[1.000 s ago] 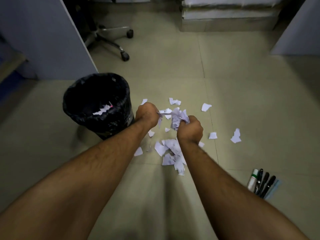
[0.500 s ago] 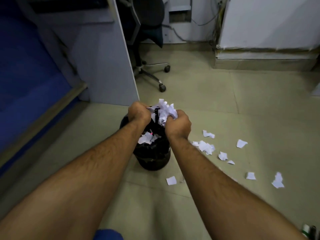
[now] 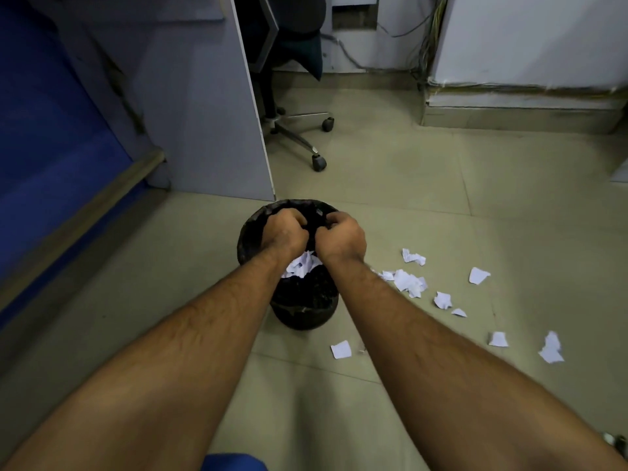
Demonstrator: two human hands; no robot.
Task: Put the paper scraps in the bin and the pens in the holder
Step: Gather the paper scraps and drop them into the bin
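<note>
Both hands are over the open top of the black bin (image 3: 248,232), close together. The left hand (image 3: 283,232) is curled into a fist, knuckles up. The right hand (image 3: 341,237) is curled the same way, just beside it. I cannot tell if either hand has paper in it, because the fingers point down and hide what is under them.

The bin stands on the tiled floor (image 3: 441,198) and has a black bag (image 3: 306,294) in it. Inside the bin, just under the wrists, lies a pile of white paper scraps (image 3: 300,265).

More torn paper bits are on the floor to the right of the bin. A small heap of scraps (image 3: 409,283) lies near the right arm. One bit (image 3: 341,349) lies in front of the bin. Others (image 3: 479,275) lie farther right, well apart from each other.

Behind the bin is a grey desk panel (image 3: 204,113). An office chair (image 3: 295,62) on wheels stands behind it.
</note>
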